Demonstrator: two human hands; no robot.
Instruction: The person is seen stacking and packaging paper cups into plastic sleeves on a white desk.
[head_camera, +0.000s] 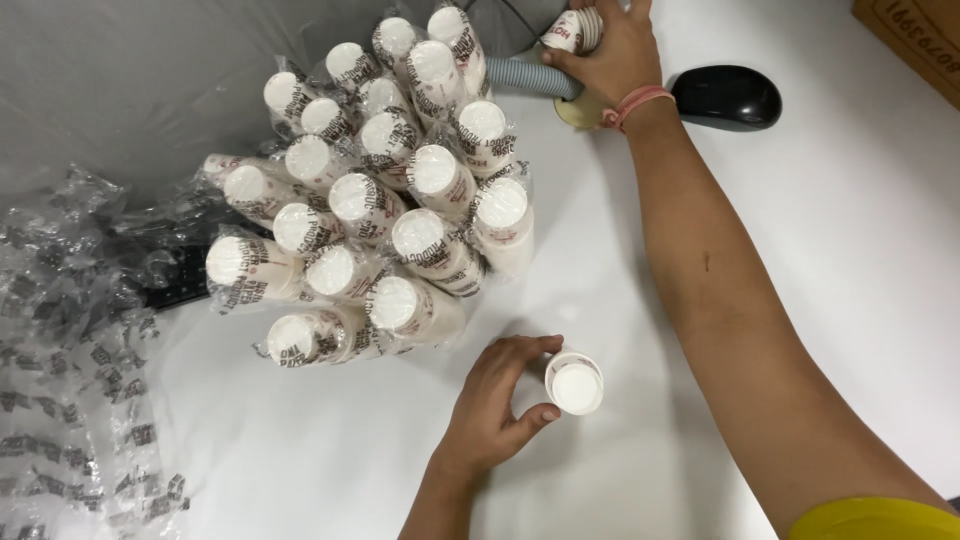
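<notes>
Nearby, left hand (490, 405) grips white bottle (574, 383); open table (860, 230) rightward.

Both forearms are bare. The right hand (612, 55) wears a thin pink band (632, 104) just behind the grip, at the wrist. Farther up that arm, a bright yellow sleeve (875, 520) edge shows.

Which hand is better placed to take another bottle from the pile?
Probably the left hand: it rests on a bottle just below the pile. The right hand is farther up, holding another bottle at the hose.
</notes>
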